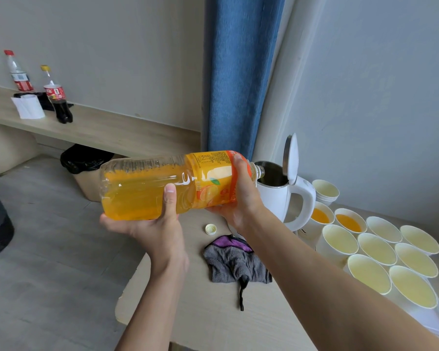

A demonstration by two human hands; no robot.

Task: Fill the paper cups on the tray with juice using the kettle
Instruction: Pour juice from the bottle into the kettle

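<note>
Bottle (142, 188) in hands (147, 226) (241, 201), over kettle (271, 198)

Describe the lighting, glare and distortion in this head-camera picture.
Head view: soft, even daylight with only faint shadows. Small glare streaks sit on the juice bottle. Wide-angle distortion stretches the near paper cups into ovals and leans the curtain. The far cola bottles look slightly soft.

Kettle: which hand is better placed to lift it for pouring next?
Right hand, probably: it grips the bottle beside the kettle, whose handle faces the cups. Left hand is farther off.
</note>
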